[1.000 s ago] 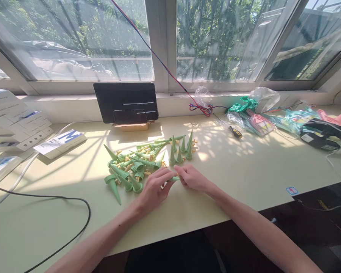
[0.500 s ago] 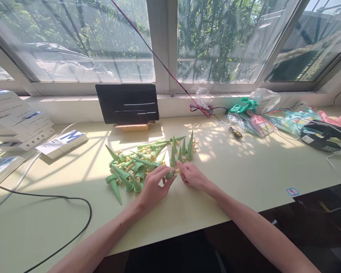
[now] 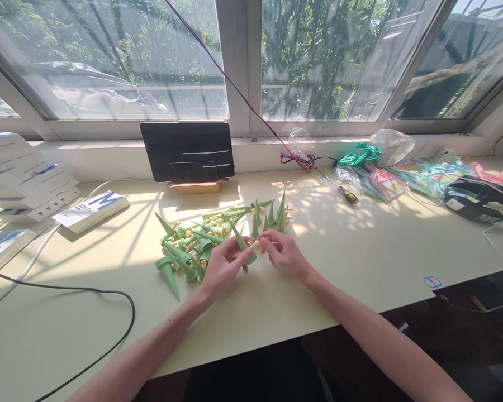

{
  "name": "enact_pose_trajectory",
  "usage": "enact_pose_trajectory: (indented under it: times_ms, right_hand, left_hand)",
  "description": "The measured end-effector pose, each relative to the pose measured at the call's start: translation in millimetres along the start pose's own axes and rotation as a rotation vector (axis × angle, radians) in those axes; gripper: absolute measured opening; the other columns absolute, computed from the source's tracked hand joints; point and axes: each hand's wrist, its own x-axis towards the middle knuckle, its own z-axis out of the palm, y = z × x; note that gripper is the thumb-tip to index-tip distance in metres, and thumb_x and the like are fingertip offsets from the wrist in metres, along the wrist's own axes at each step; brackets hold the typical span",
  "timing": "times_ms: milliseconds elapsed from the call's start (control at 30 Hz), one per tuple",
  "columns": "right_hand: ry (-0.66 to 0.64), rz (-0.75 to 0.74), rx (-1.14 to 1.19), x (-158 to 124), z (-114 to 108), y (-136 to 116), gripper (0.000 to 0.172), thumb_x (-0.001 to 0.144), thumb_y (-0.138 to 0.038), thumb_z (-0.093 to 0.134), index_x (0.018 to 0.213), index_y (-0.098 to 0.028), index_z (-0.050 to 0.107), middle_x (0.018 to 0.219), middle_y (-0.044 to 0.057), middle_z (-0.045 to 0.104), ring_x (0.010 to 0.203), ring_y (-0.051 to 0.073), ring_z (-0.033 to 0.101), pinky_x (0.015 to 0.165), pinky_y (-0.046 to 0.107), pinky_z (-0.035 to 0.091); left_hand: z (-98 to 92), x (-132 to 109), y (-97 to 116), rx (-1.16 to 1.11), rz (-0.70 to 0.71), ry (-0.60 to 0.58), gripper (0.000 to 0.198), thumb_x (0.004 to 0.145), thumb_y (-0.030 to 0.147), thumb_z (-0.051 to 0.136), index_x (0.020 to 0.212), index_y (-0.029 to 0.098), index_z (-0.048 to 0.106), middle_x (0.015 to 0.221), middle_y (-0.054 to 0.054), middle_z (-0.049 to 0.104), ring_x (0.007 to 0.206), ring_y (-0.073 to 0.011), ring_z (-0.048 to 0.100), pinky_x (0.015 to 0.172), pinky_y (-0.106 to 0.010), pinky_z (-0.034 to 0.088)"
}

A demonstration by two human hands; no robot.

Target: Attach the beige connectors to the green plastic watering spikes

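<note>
A heap of green cone-shaped spikes (image 3: 193, 243) with small tan fittings lies on the pale table (image 3: 360, 245). A few green spikes (image 3: 272, 215) stand upright at the heap's right edge. My left hand (image 3: 222, 268) is closed on one green spike (image 3: 240, 240), its tip pointing up and to the left. My right hand (image 3: 285, 254) pinches a small tan fitting (image 3: 257, 243) at the wide end of that spike. Both hands hover just above the table, right of the heap.
A dark tablet (image 3: 187, 151) leans on a stand by the window sill. White boxes (image 3: 29, 178) are stacked at the left, with a black cable (image 3: 88, 296) in front. A screwdriver (image 3: 346, 192), plastic bags (image 3: 381, 167) and a black headset (image 3: 475, 198) lie at the right.
Both hands have lifted off the table. The spike that lay flat between them is now raised and tilted, tip up, with my right fingers at its wide end.
</note>
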Motion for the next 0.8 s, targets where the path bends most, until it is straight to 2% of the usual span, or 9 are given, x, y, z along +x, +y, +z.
enact_pose_trajectory:
  times_ms: [200,333,533,800]
  right_hand:
    - [-0.042,-0.013,-0.017,-1.6,0.6,-2.4,0.025,0.096,-0.043,0.052,0.093,-0.019,0.06,0.077,0.001,0.06,0.052,0.01,0.047,0.047,0.023,0.036]
    - [-0.051,-0.023,-0.043,-2.2,1.8,-1.0,0.025,0.095,-0.041,0.052,0.086,-0.019,0.057,0.074,0.0,0.057,0.053,0.01,0.046,0.049,0.023,0.035]
    - [-0.048,-0.046,-0.101,-2.6,0.5,0.2,0.023,0.095,-0.036,0.051,0.082,-0.018,0.055,0.064,-0.003,0.048,0.053,0.01,0.038,0.051,0.025,0.031]
    - [-0.051,-0.084,-0.173,-2.8,0.3,-2.1,0.021,0.095,-0.032,0.05,0.081,-0.018,0.056,0.066,-0.002,0.049,0.055,0.01,0.036,0.052,0.025,0.029]
  left_hand:
    - [0.0,0.8,-1.3,-0.038,-0.024,-0.061,0.03,0.084,0.042,0.07,0.099,0.017,0.067,0.091,-0.008,0.068,0.078,-0.0177,0.063,0.051,-0.024,0.053]
    - [0.4,0.5,-3.5,-0.042,-0.031,-0.061,0.028,0.082,0.042,0.072,0.094,0.017,0.067,0.087,-0.006,0.067,0.079,-0.018,0.063,0.05,-0.023,0.052]
    - [1.7,-0.7,-5.9,-0.058,-0.046,-0.044,0.028,0.08,0.041,0.075,0.092,0.016,0.067,0.086,-0.005,0.063,0.071,-0.0143,0.058,0.047,-0.02,0.047]
    - [0.7,-2.3,-9.5,-0.042,-0.068,-0.041,0.026,0.081,0.04,0.074,0.092,0.017,0.068,0.078,-0.002,0.06,0.06,-0.0104,0.052,0.047,-0.021,0.042]
